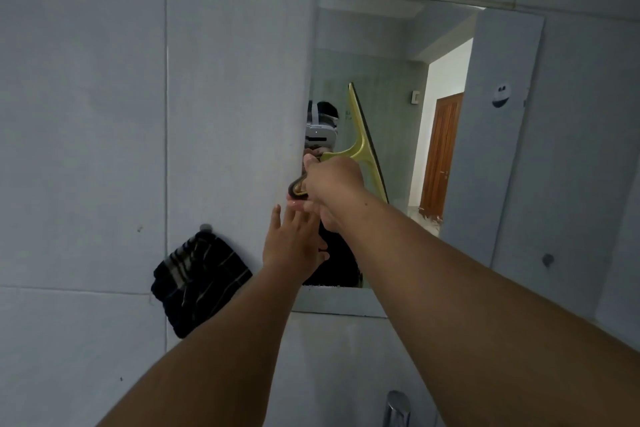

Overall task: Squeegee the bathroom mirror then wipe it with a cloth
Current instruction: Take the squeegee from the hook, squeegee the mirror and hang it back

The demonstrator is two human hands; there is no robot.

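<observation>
- Here the mirror (450, 135) filled the upper right of the frame, hard, slick and breakable.
- The cloth (199, 282), soft and limp, hung at lower left, best pinched by a fold.
- The squeegee (362, 142), light and stiff, stood blade-upright at centre; the right hand (332, 184) gripped its handle.
- The left hand (294, 246) lay open, fingers spread, just below.

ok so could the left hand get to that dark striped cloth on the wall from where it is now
Probably yes. The left hand is open and holds nothing, and the striped cloth hangs from a wall hook just to its left, with only bare tile between them. The right hand has the squeegee on the mirror.
</observation>
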